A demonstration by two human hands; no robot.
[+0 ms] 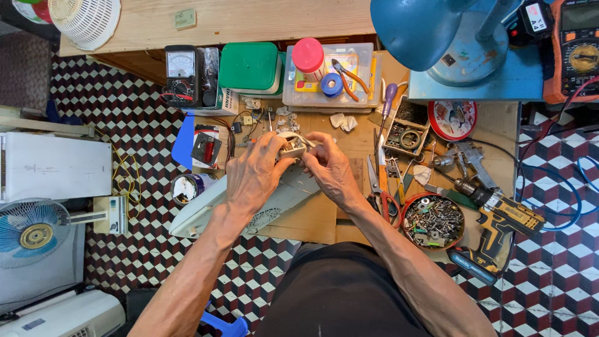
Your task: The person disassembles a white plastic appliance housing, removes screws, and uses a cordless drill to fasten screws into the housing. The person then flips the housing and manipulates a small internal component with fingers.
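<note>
Left hand: we are seeing it curling over the left side of a small white plastic part, fingers closed around it and the thumb pressing at its near edge.
Right hand: we are seeing it gripping the same part from the right, fingers bent and pinching it; the fingertips of both hands are almost meeting on top.
White plastic part: we are finding it held between the two hands just above the wooden workbench, over the upper end of a long white casing that is lying slantwise across the bench and reaching past its left edge. Whether the part is joined to the casing we cannot tell.
Right of the hands: scissors with red handles are lying on the bench, and beside them a round red tin of screws and metal bits is sitting; a yellow cordless drill is lying farther right.
Behind the hands: a clear plastic box is holding pliers, a blue tape roll and a pink-capped jar; a green lidded box and an analogue meter are standing to its left.
Upper right: a blue desk lamp is leaning over the bench.
Left on the floor: a blue fan is standing on the chequered tiles.
</note>
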